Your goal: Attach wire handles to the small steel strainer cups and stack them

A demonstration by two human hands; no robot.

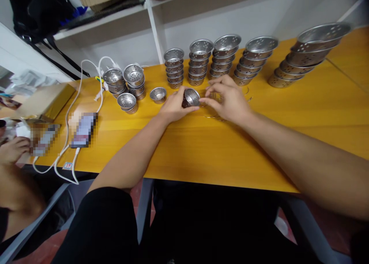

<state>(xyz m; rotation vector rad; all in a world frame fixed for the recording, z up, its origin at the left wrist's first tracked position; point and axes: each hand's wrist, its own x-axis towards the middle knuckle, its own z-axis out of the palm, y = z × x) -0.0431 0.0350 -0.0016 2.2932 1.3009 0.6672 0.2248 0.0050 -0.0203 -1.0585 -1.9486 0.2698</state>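
My left hand (174, 106) is closed around a small perforated metal cup (192, 97), which is tilted with its opening toward the right. Right beside the cup's rim is my right hand (227, 98), its thumb and forefinger brought together. What sits between those fingertips is too small to make out. Thin wire pieces (215, 117) lie on the table under and around the right hand, partly hidden by it. A single perforated cup (158, 95) stands just left of my left hand.
Several stacks of perforated cups (198, 64) line the back of the wooden table (201, 152), the widest stack (305, 56) at right. Shorter stacks (134, 79) stand at left, near a phone (84, 130) with white cables (69, 114). Another person's hand (14, 150) is at far left.
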